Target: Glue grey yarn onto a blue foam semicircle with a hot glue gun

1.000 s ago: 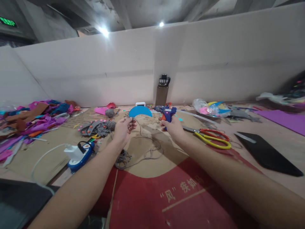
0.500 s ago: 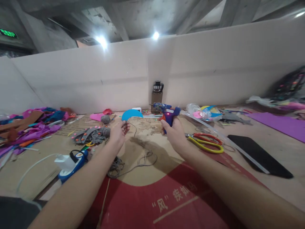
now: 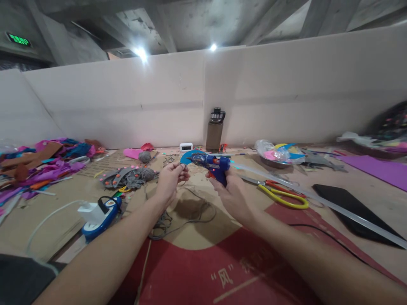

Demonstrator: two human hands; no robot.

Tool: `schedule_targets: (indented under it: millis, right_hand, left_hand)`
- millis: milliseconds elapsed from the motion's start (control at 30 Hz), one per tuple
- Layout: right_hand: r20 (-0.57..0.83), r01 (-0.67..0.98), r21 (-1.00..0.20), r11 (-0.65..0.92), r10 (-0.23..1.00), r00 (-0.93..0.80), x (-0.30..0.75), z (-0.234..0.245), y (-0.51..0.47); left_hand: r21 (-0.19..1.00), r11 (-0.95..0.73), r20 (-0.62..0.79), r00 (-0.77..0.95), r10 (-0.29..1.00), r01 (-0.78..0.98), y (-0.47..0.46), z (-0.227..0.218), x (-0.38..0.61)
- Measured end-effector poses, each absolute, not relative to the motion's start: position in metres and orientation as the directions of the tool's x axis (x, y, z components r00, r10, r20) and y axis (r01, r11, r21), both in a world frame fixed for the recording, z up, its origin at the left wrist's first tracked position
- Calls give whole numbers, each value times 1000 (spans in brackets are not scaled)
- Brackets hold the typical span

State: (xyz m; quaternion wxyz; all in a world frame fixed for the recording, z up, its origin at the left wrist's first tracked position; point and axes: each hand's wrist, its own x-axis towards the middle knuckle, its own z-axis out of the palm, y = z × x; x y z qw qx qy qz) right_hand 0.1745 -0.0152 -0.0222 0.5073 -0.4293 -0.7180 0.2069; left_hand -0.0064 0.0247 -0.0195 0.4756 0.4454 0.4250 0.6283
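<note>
Between thumb and fingers, my left hand (image 3: 172,181) pinches a curved blue piece (image 3: 186,157) of felt or foam by its near edge. Wrapped round the handle of a blue hot glue gun (image 3: 219,166) is my right hand (image 3: 231,190). The gun's nozzle points left and lies over the blue piece in view; whether it touches cannot be made out. A long clear glue stick (image 3: 286,184) runs out of the gun's back toward the right. Grey cord (image 3: 200,218) trails loosely on the cardboard below my hands.
Right of my hands lie yellow-and-red-handled scissors (image 3: 282,197), a black slab (image 3: 352,209) and a purple sheet (image 3: 375,167). A dark bottle (image 3: 215,131) stands at the back. Leftward are a blue power strip (image 3: 101,220), a grey knitted piece (image 3: 127,180) and colourful scraps (image 3: 57,165).
The glue gun has come down and its nozzle has moved left to the blue piece. My left hand has shifted right, bringing the two closer together.
</note>
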Motion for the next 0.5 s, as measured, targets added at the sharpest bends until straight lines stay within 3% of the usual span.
schedule_targets:
  millis: [500]
  right_hand:
    - [538,526,-663,533,827,-161,175,-29,-11]
  left_hand:
    - [956,-221,207,-91,974,-191,25,-23,-6]
